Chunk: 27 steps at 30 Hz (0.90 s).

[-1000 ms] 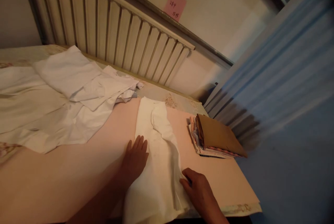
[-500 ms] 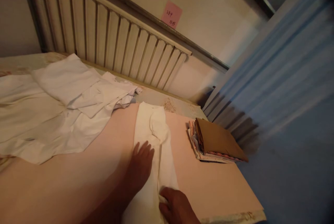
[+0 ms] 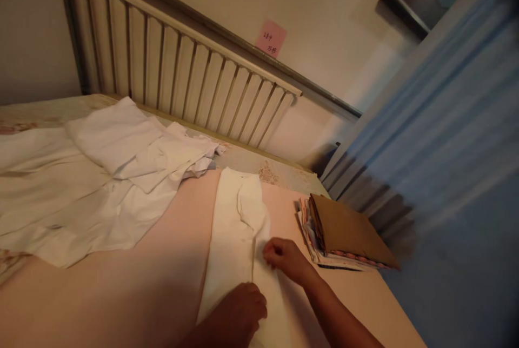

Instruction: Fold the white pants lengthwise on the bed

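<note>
A long white cloth, folded into a narrow strip, lies on the pink sheet of a bed. My left hand rests on the near end of the strip, fingers curled down onto it. My right hand is closed in a pinch on the strip's right edge, about halfway along. The far end of the cloth shows a bunched fold.
A heap of loose white cloths covers the bed's left side. A folded stack with a brown piece on top sits at the right edge. A slatted headboard stands behind, a pink note on the wall, a blue curtain at right.
My right hand moved up from the cloth's near end to its right edge at mid-length. My left hand slid back toward me to the near end. The strip looks narrower.
</note>
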Each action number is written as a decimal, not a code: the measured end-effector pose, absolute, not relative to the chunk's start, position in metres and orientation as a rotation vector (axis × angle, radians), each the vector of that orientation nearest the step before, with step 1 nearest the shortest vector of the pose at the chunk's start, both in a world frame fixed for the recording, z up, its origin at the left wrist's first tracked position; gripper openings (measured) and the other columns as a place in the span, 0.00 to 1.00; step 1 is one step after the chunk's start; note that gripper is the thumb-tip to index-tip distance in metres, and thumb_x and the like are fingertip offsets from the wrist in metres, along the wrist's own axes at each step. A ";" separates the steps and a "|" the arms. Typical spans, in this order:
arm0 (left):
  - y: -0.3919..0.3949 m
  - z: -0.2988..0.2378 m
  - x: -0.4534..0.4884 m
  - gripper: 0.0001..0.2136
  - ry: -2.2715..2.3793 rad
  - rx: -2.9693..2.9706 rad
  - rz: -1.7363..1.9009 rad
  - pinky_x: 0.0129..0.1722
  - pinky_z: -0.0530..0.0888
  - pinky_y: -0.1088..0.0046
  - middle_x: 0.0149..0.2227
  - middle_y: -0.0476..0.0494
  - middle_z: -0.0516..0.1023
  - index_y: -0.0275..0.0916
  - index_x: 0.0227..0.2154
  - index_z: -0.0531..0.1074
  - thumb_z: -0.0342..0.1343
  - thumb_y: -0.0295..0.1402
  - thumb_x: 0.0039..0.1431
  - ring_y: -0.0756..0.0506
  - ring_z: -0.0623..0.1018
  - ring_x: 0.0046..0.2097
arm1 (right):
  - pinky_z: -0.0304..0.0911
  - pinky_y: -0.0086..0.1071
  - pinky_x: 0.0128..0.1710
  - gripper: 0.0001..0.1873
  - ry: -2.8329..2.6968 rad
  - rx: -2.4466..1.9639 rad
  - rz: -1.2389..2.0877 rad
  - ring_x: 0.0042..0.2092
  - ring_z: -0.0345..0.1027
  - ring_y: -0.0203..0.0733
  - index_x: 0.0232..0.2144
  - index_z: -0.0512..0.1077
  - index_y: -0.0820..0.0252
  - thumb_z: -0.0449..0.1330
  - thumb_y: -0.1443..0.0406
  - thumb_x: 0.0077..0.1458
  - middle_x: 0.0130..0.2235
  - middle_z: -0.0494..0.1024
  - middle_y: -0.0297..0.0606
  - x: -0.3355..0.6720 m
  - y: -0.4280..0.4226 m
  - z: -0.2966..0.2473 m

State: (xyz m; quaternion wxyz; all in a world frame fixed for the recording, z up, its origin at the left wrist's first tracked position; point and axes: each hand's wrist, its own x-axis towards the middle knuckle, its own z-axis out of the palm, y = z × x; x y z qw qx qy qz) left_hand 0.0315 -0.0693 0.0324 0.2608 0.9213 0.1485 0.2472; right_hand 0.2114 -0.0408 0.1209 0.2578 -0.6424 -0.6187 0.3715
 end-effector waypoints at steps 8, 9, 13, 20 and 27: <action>-0.069 0.031 0.030 0.10 0.376 2.446 0.753 0.46 0.67 0.68 0.38 0.47 0.75 0.42 0.38 0.69 0.44 0.25 0.61 0.46 0.70 0.42 | 0.56 0.29 0.35 0.09 -1.984 -1.942 0.155 0.35 0.65 0.39 0.33 0.69 0.58 0.62 0.62 0.49 0.34 0.74 0.37 0.182 0.054 0.081; -0.069 0.031 0.030 0.10 0.378 2.448 0.753 0.46 0.67 0.68 0.38 0.47 0.75 0.42 0.38 0.69 0.45 0.25 0.61 0.47 0.70 0.42 | 0.55 0.29 0.35 0.06 -1.978 -1.941 0.150 0.35 0.65 0.39 0.31 0.69 0.58 0.61 0.63 0.49 0.34 0.73 0.37 0.183 0.059 0.075; -0.070 0.030 0.030 0.10 0.390 2.455 0.756 0.45 0.66 0.68 0.38 0.47 0.75 0.42 0.38 0.69 0.45 0.25 0.61 0.47 0.70 0.42 | 0.53 0.27 0.30 0.07 -1.864 -1.932 0.154 0.30 0.62 0.36 0.24 0.66 0.58 0.53 0.65 0.53 0.26 0.70 0.32 0.191 0.076 0.069; -0.069 0.033 0.030 0.11 0.388 2.472 0.723 0.45 0.66 0.68 0.38 0.47 0.75 0.42 0.38 0.69 0.44 0.24 0.61 0.47 0.70 0.43 | 0.52 0.26 0.26 0.12 -1.689 -1.863 0.239 0.26 0.58 0.34 0.21 0.65 0.58 0.51 0.61 0.53 0.20 0.64 0.27 0.182 0.105 0.073; -0.069 0.035 0.028 0.12 0.384 2.488 0.713 0.45 0.67 0.68 0.38 0.48 0.76 0.43 0.39 0.70 0.45 0.23 0.59 0.47 0.71 0.43 | 0.64 0.28 0.32 0.10 -1.763 -1.735 0.417 0.30 0.69 0.36 0.33 0.75 0.58 0.56 0.64 0.49 0.27 0.76 0.30 0.179 0.101 0.064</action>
